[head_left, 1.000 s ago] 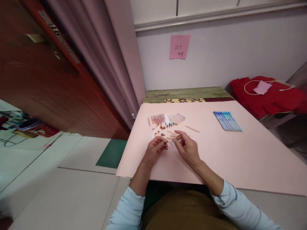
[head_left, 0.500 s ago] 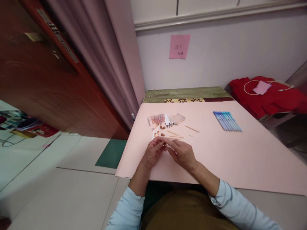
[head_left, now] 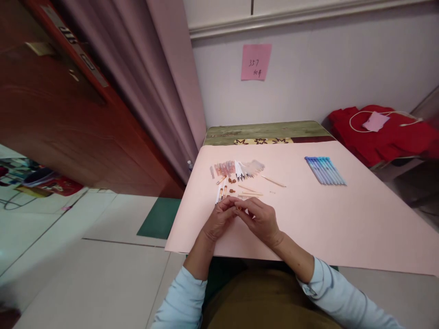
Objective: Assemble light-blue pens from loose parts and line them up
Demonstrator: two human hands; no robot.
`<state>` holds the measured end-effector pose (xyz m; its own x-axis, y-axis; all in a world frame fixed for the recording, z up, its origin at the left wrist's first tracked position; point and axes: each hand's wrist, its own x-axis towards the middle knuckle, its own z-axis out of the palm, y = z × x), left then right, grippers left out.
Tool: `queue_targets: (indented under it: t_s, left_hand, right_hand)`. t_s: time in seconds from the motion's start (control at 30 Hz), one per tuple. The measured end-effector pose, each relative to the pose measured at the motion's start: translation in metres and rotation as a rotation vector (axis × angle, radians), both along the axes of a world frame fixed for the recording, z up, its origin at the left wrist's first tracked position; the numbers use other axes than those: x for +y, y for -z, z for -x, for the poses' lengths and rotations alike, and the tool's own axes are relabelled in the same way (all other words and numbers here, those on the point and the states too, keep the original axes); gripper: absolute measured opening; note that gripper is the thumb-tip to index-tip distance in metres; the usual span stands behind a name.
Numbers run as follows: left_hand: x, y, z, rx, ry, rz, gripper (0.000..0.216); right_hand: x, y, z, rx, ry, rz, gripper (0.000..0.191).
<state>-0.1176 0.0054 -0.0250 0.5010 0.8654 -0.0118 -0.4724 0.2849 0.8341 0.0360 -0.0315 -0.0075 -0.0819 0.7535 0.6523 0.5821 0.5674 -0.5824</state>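
My left hand (head_left: 221, 219) and my right hand (head_left: 262, 219) meet over the near part of the pink-covered table (head_left: 308, 228). Between the fingertips of my right hand is a small orange-brown pen part (head_left: 239, 208) with a round end. The fingers of my left hand are closed against it; what they grip is hidden. Just beyond the hands lie pale slim sticks (head_left: 252, 194), small brown pieces (head_left: 232, 181) and white-and-orange tubes (head_left: 222, 189). Behind these are a row of pinkish clear tubes (head_left: 224, 168) and a fan of white, dark-tipped pen refills (head_left: 240, 171).
A row of blue-purple pens (head_left: 325, 171) lies on the right of the table. One thin stick (head_left: 274, 181) lies apart in the middle. Red cloth (head_left: 370, 141) with a white cable is beyond the right edge. A brown door (head_left: 85, 114) and curtain stand left.
The fingers of my right hand have curled in, and the orange-brown part now shows between the fingertips. The view has shifted slightly; the things on the table lie as before.
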Motion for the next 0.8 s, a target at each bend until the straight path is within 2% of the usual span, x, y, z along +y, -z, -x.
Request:
queue_targets:
  t_s: [0.17, 0.3, 0.47, 0.8]
  left_hand:
    - [0.002, 0.002, 0.001, 0.045, 0.018, 0.007, 0.021]
    - [0.005, 0.008, 0.003, 0.118, -0.005, 0.012, 0.023]
    - [0.009, 0.011, 0.004, 0.14, -0.081, 0.046, 0.027]
    - [0.01, 0.011, 0.003, 0.144, -0.206, 0.102, 0.027]
  right_hand:
    - [-0.002, -0.003, -0.001, 0.047, 0.007, 0.011, 0.02]
    - [-0.002, -0.005, -0.003, 0.175, 0.025, 0.075, 0.019]
    - [0.0, -0.005, -0.005, 0.352, 0.088, 0.188, 0.018]
    - [0.001, 0.004, -0.007, 0.473, 0.097, 0.321, 0.022]
